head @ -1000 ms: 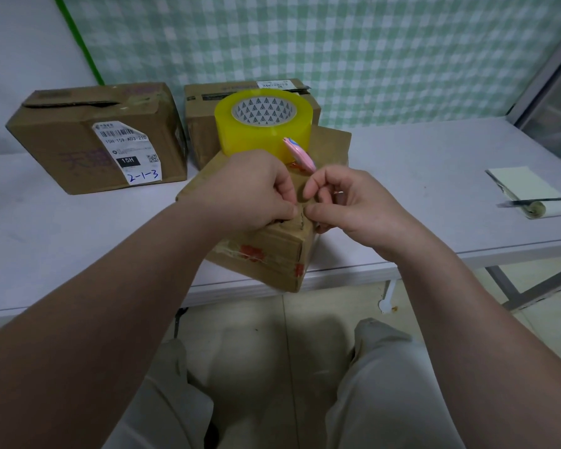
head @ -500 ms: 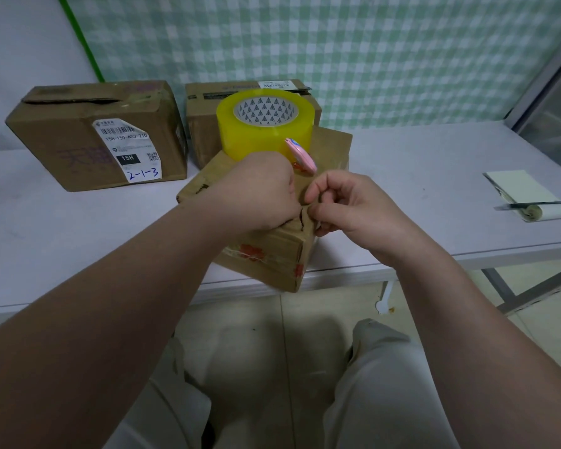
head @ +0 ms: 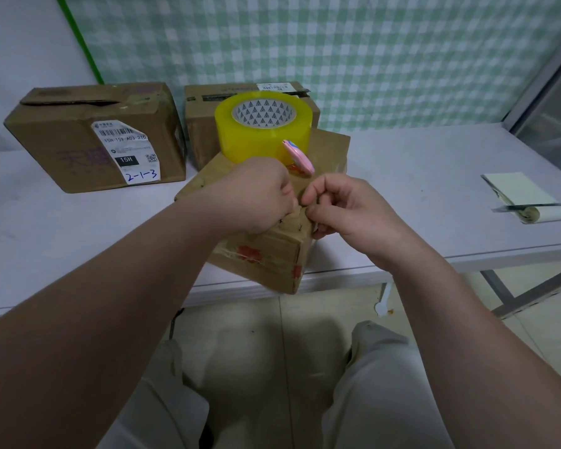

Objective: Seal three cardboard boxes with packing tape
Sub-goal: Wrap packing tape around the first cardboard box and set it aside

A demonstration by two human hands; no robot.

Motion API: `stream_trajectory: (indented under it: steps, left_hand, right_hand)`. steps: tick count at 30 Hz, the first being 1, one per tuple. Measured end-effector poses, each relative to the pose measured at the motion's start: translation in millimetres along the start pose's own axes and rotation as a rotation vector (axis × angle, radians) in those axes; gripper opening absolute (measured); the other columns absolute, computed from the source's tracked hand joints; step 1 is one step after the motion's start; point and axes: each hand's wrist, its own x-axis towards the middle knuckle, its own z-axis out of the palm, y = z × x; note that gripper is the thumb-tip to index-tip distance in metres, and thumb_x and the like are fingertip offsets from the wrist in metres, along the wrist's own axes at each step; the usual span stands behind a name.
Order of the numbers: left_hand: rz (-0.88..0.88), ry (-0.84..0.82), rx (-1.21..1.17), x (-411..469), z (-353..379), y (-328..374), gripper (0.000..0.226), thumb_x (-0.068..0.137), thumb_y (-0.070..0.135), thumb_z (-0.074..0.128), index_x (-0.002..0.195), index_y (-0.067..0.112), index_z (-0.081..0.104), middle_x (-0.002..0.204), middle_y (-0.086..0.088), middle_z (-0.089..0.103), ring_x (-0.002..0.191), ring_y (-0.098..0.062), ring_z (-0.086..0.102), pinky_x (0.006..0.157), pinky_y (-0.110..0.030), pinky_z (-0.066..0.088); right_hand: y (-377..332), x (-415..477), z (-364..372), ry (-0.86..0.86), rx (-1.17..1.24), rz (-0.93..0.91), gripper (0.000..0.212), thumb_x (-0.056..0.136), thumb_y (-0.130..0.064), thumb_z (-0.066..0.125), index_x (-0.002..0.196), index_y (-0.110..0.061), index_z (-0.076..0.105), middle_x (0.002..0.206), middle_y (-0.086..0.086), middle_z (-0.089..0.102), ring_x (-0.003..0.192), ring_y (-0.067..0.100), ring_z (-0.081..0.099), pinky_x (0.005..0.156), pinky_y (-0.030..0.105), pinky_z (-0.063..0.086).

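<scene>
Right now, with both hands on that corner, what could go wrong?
1. The front box overhangs the table edge. The left hand and right hand both pinch at its near top corner, so a hard tug could pull it off.
2. The tape roll and pink tool rest on that box's top, so a jolt might send them sliding off.
</scene>
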Motion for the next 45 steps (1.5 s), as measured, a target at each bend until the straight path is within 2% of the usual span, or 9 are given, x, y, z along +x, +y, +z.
stream_trajectory:
  steps: [4, 8, 10, 14, 18, 27, 33, 37, 45]
  left_hand:
    - [0.019, 0.032, 0.044, 0.1, 3.1, -1.2, 0.018, 0.093, 0.023, 0.057, 0.077, 0.015, 0.063, 0.064, 0.006, 0.049, 0.063, -0.009, 0.043, 0.049, -0.004, 0.032]
    - [-0.039, 0.0, -0.218, -4.0, -1.2, -11.3, 0.017, 0.094, 0.01, 0.054, 0.083, 0.008, 0.068, 0.065, 0.001, 0.06, 0.055, -0.005, 0.055, 0.052, -0.005, 0.042]
    - [-0.077, 0.054, -0.342, -11.9, -5.1, -18.2, 0.017, 0.093, 0.004, 0.053, 0.085, 0.012, 0.066, 0.069, 0.002, 0.062, 0.056, -0.006, 0.057, 0.052, -0.01, 0.047]
    - [0.018, 0.262, -0.059, -29.7, 0.1, -24.5, 0.011, 0.084, 0.014, 0.066, 0.079, 0.023, 0.07, 0.067, 0.015, 0.056, 0.064, -0.003, 0.05, 0.061, -0.014, 0.038]
    - [0.053, 0.295, -0.075, -35.3, 12.5, -23.1, 0.006, 0.083, 0.021, 0.069, 0.083, 0.02, 0.075, 0.077, 0.006, 0.064, 0.078, -0.013, 0.054, 0.075, -0.032, 0.044]
    - [0.06, 0.32, -0.195, -32.5, 17.6, -27.0, 0.003, 0.078, 0.019, 0.074, 0.076, 0.019, 0.075, 0.06, 0.019, 0.052, 0.058, -0.002, 0.048, 0.055, -0.013, 0.034]
    - [0.219, 0.303, -0.188, -32.6, 21.4, -34.5, 0.009, 0.079, 0.023, 0.073, 0.074, 0.016, 0.076, 0.073, 0.005, 0.063, 0.072, -0.009, 0.056, 0.068, -0.028, 0.044]
    - [0.321, 0.311, -0.204, -38.4, 26.5, -44.9, 0.02, 0.077, 0.031, 0.063, 0.08, 0.016, 0.077, 0.081, 0.008, 0.06, 0.073, 0.0, 0.053, 0.064, -0.008, 0.037]
    - [0.444, 0.346, -0.065, -39.8, 31.4, -50.0, 0.029, 0.083, 0.034, 0.053, 0.085, 0.016, 0.075, 0.086, 0.007, 0.061, 0.081, -0.011, 0.053, 0.072, -0.023, 0.036]
  right_hand:
    - [-2.7, -0.9, 3.7, 0.043, -0.066, -0.001, 0.013, 0.085, 0.001, 0.063, 0.082, -0.011, 0.065, 0.06, 0.011, 0.045, 0.059, 0.022, 0.051, 0.061, 0.034, 0.055]
    - [-6.3, 2.2, 8.7, 0.131, -0.238, -0.011, 0.007, 0.082, -0.013, 0.071, 0.076, -0.016, 0.068, 0.045, -0.012, 0.047, 0.052, 0.011, 0.051, 0.069, 0.046, 0.055]
    - [-8.3, 4.4, 9.8, 0.154, -0.297, -0.016, 0.011, 0.08, -0.014, 0.072, 0.073, -0.022, 0.068, 0.041, -0.016, 0.044, 0.05, 0.006, 0.045, 0.067, 0.042, 0.053]
    - [-13.0, 5.7, 10.7, 0.149, -0.358, -0.044, 0.008, 0.081, -0.016, 0.072, 0.073, -0.019, 0.07, 0.039, -0.015, 0.039, 0.044, 0.003, 0.039, 0.053, 0.022, 0.034]
    - [-17.4, 6.4, 13.3, 0.108, -0.478, -0.047, 0.007, 0.083, -0.017, 0.068, 0.076, -0.016, 0.07, 0.047, -0.011, 0.04, 0.046, 0.0, 0.043, 0.049, 0.015, 0.03]
    - [-24.5, 9.4, 17.6, 0.026, -0.665, -0.072, 0.011, 0.087, -0.023, 0.063, 0.077, -0.02, 0.067, 0.058, -0.014, 0.047, 0.056, 0.002, 0.045, 0.053, 0.02, 0.03]
    - [-26.3, 13.5, 22.9, -0.007, -0.837, -0.079, 0.026, 0.093, -0.025, 0.053, 0.067, -0.028, 0.051, 0.077, -0.006, 0.049, 0.082, 0.018, 0.054, 0.068, 0.035, 0.044]
    - [-26.1, 9.6, 28.7, 0.01, -0.881, -0.103, 0.018, 0.096, -0.028, 0.048, 0.078, -0.023, 0.051, 0.099, 0.005, 0.051, 0.094, 0.027, 0.054, 0.079, 0.042, 0.047]
    - [-15.2, 5.4, 35.1, 0.192, -0.966, -0.211, 0.019, 0.096, -0.027, 0.049, 0.092, -0.015, 0.063, 0.098, 0.004, 0.054, 0.089, 0.026, 0.054, 0.073, 0.035, 0.042]
